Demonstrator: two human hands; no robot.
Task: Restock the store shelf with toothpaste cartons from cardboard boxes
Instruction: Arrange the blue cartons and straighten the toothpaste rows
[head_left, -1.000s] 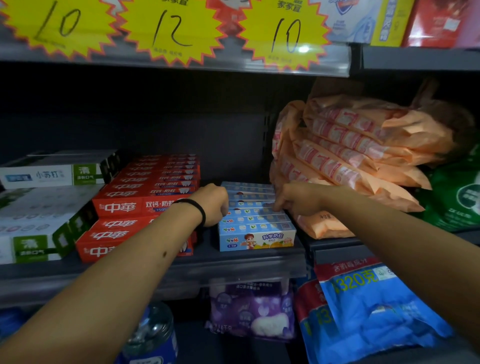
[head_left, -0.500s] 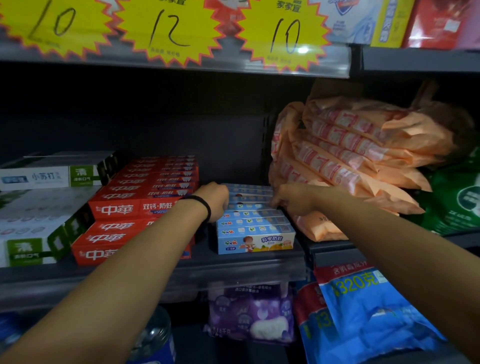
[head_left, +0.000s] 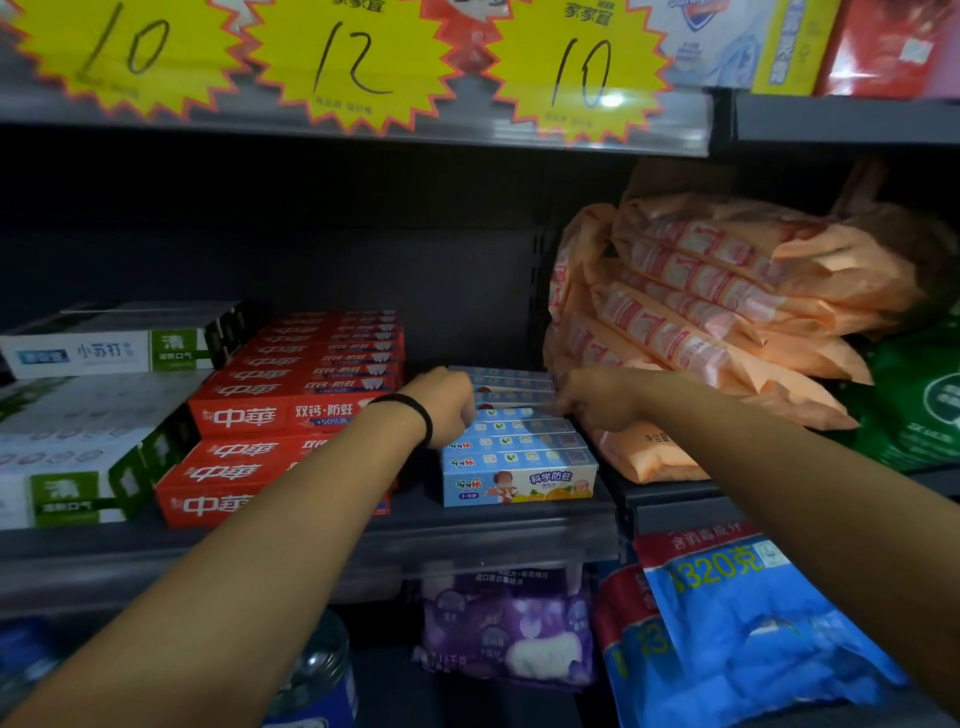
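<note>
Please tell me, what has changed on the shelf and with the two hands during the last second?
Almost nothing. The left hand and right hand remain at the two ends of the blue toothpaste cartons, only shifted slightly. The red cartons and orange packs have not moved.

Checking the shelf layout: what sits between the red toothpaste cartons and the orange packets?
In the head view, a row of blue toothpaste cartons sits between the red toothpaste cartons and orange packets, with both hands on it.
</note>
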